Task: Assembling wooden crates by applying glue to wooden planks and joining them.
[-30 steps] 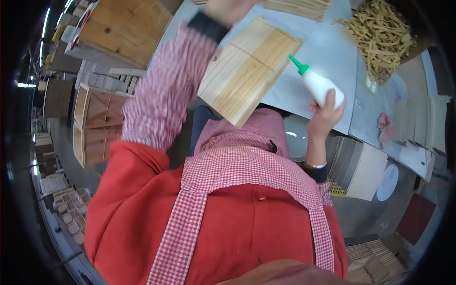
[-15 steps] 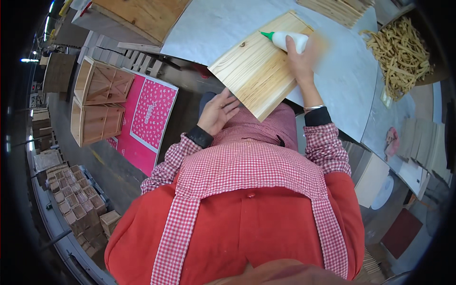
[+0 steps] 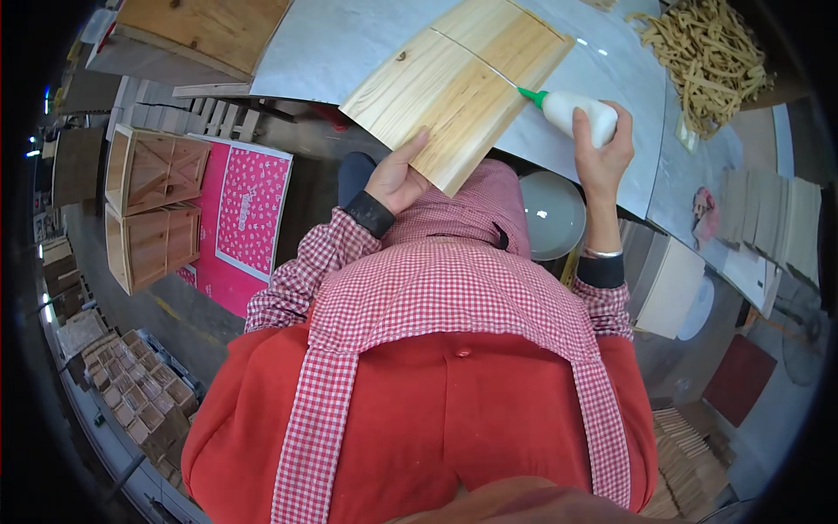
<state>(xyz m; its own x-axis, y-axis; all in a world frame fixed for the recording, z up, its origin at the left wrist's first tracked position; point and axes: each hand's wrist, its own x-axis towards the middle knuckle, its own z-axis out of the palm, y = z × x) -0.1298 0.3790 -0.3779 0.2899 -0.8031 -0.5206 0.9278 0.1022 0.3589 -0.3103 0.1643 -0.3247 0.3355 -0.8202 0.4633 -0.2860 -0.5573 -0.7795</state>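
Observation:
My right hand [image 3: 604,148] is wrapped around a white glue bottle [image 3: 569,112] with a green nozzle, tilted so that its tip meets the right edge of a wooden panel [image 3: 436,96]. Across the panel runs a thin pale line [image 3: 476,57] that looks like glue, ending at the nozzle. At the panel's near left edge my left hand [image 3: 400,177] grips the wood, thumb on top and the other fingers mostly hidden underneath. The panel's near corner juts out over my lap, while its far part is above the table [image 3: 611,61].
A box of pale curled strips [image 3: 707,61] stands at the far right. A large wooden box [image 3: 205,39] is at the far left. Wooden crates [image 3: 153,244] rest beside a pink patterned board [image 3: 253,210]. Below the table's edge is a round grey-white tub [image 3: 552,216].
My right hand has drawn the bottle rightward across the panel, and a pale line now shows behind it. My left hand, formerly open beside the panel, has taken hold of its edge.

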